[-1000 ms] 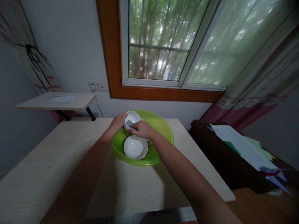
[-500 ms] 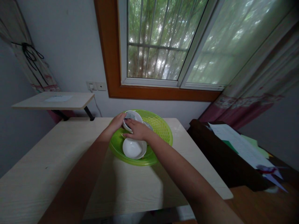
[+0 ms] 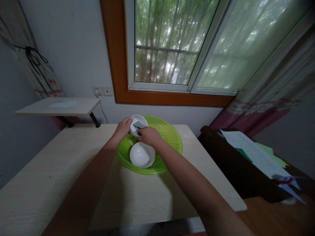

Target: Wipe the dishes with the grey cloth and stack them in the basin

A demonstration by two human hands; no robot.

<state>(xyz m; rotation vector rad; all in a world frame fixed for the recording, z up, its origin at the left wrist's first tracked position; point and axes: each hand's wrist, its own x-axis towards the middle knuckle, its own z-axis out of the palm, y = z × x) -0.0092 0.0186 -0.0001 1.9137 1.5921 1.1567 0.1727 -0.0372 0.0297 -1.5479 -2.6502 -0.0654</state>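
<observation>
My left hand (image 3: 123,127) grips the left rim of a white bowl (image 3: 136,118), which is tilted over the far left part of a round green plastic basket (image 3: 176,139). Closed on a greyish cloth (image 3: 138,124), my right hand (image 3: 149,135) presses inside that bowl. Nearer to me, a second white bowl (image 3: 142,155) rests in the basket, its hollow facing up. Behind my right hand a bit of another pale dish shows, mostly hidden. Something thin and light, perhaps chopsticks, lies between the bowls.
The basket stands on a pale wooden table (image 3: 140,193). A small raised shelf (image 3: 61,106) with a paper on it is at the left. To the right, papers (image 3: 251,154) lie on a dark brown piece of furniture (image 3: 228,164). A window (image 3: 172,49) is behind.
My right hand has gone from spread fingers to bunched fingers around the cloth, shifting slightly right. The held bowl has tilted a little, and more of its inside shows.
</observation>
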